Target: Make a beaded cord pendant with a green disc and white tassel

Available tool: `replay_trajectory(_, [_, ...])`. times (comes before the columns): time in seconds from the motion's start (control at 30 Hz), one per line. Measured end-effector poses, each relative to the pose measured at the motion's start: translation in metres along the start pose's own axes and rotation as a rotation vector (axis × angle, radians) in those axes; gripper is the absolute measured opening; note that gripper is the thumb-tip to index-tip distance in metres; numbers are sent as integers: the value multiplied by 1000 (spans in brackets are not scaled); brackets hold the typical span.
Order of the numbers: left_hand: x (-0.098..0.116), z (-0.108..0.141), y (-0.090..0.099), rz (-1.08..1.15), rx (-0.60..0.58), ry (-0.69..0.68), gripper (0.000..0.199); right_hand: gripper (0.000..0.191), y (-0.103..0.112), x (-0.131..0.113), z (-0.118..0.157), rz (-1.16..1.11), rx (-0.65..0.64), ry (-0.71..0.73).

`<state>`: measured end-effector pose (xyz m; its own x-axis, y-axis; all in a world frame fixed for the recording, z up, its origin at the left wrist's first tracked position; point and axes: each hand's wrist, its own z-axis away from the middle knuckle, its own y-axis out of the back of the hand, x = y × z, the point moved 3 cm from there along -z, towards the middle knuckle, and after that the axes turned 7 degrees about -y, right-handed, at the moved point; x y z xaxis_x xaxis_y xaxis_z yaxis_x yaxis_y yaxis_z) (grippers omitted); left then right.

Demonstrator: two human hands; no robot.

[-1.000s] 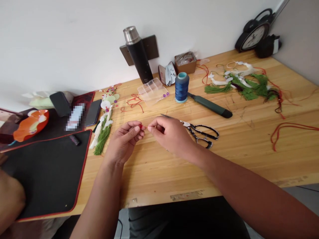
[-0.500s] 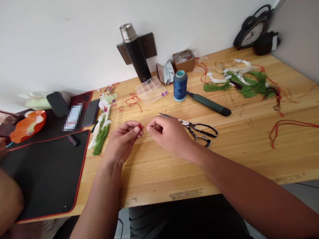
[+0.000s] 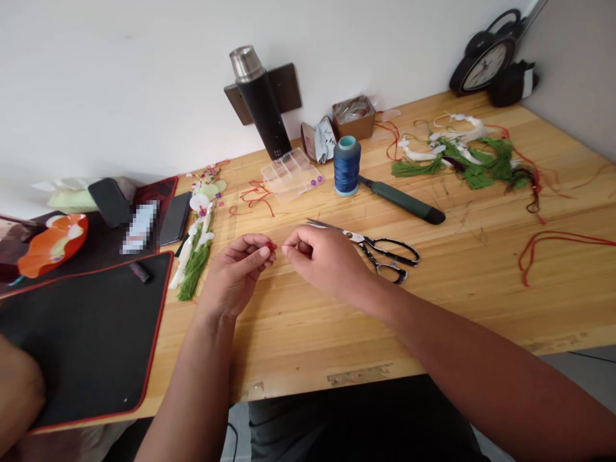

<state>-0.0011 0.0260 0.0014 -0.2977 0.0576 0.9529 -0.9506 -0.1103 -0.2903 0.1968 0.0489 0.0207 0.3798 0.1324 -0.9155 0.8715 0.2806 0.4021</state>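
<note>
On a butcher-block workbench (image 3: 298, 340), the left hand (image 3: 235, 273) pinches a small red bead (image 3: 272, 246) between thumb and fingertips. The right hand (image 3: 327, 260) sits just beside it, fingertips drawn together, any hold too fine to tell. The smooth bead could slip from a loosened pinch and roll across the varnished wood toward the black-handled scissors (image 3: 385, 255).

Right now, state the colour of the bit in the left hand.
Red: the bit held by the left hand, clearest in the head view.

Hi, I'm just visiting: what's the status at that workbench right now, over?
Left hand pinching a small red item. Right hand close by, fingers curled. Scissors beside the right hand, nothing between the hands.
</note>
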Motion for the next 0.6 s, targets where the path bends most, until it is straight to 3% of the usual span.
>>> replay_trajectory(0.6, [0, 0, 1, -22, -17, 12, 33, 12, -1, 1, 0, 1, -16, -12])
